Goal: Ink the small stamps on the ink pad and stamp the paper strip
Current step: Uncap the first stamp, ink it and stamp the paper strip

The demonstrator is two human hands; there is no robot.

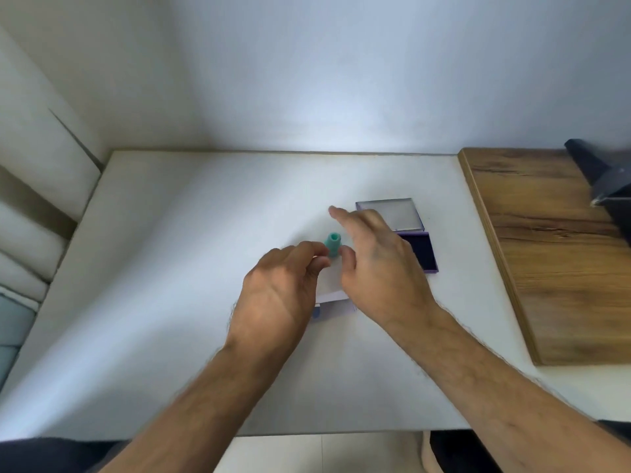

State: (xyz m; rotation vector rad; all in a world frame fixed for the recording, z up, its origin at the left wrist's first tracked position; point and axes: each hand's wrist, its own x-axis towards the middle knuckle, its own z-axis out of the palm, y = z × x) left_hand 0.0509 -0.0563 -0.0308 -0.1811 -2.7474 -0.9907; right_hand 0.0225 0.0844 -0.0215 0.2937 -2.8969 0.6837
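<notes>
— What's nearest to you?

— Two bare forearms reaching out over the white worktop (191, 233). Take the teal stamp (333, 244) as the marker: the left hand (280, 295) sits just on the near left side of it, fingers curled in, tips close to the stamp's base. The picture is blurred there, so I cannot tell whether they actually pinch it.

— And the other hand?

— The right hand (379, 268) is just to the stamp's right, fingers spread and fairly straight, thumb down beside the stamp, holding nothing.

— Where's the paper?

— The paper strip (333, 297) lies flat on the near side of the stamp, between the two hands and partly under them. A bluish mark shows at its near left corner.

— The ink?

— The ink pad (421, 252) lies open to the right of the stamp, partly behind the right hand; its lid (389, 213) is folded back on the far side.

— Anything beyond?

— A wooden board (546, 250) far right of the stamp, a dark object (604, 172) at its far end.
</notes>
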